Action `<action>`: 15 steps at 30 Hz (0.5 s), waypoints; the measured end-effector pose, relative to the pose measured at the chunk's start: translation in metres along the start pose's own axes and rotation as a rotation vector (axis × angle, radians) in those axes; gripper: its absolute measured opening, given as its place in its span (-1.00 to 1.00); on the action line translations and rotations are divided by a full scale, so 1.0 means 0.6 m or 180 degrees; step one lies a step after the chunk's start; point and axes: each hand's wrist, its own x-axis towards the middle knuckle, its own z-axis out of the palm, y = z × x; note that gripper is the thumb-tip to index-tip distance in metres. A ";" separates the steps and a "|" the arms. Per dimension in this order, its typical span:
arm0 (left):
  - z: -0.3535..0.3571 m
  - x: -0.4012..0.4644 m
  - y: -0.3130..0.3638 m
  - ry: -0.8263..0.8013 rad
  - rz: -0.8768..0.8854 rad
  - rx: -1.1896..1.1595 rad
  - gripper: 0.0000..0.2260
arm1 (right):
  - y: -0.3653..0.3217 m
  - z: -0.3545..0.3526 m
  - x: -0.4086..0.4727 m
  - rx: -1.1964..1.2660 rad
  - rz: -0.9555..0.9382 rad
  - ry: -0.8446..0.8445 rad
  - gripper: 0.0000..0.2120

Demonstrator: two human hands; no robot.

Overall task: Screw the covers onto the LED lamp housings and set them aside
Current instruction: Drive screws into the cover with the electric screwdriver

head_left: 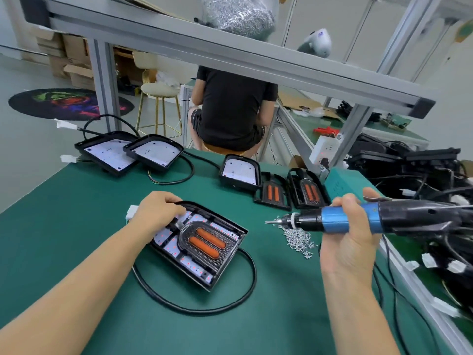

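Left hand point(156, 210) pressing black LED lamp housing point(202, 243) onto green worktop point(76, 226), right hand point(350, 226) gripping blue-and-black electric screwdriver point(358, 219) above loose silver screws point(298, 238).

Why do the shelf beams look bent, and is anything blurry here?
In the head view, the wide-angle lens bows the shelf beam and stretches the edges; the lamp housing under the left hand is sharp, the electric screwdriver in the right hand slightly soft, the screw bag overhead smeared; lighting is even, shadows faint.
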 end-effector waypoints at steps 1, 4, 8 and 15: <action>0.001 -0.002 0.007 0.0070 0.0034 0.0167 -0.86 | -0.004 -0.012 0.000 -0.0019 -0.0046 0.0044 -0.70; 0.007 -0.021 0.049 0.0520 0.0503 0.0862 -0.76 | -0.013 -0.045 0.001 -0.0107 -0.0147 0.0219 -0.70; 0.065 -0.092 0.128 0.0630 0.1733 0.0743 -0.83 | -0.021 -0.073 0.003 -0.0259 -0.0151 0.0553 -0.70; 0.230 -0.170 0.165 -0.0676 0.1944 0.0735 -0.86 | -0.031 -0.092 0.003 -0.0361 -0.0301 0.0796 -0.68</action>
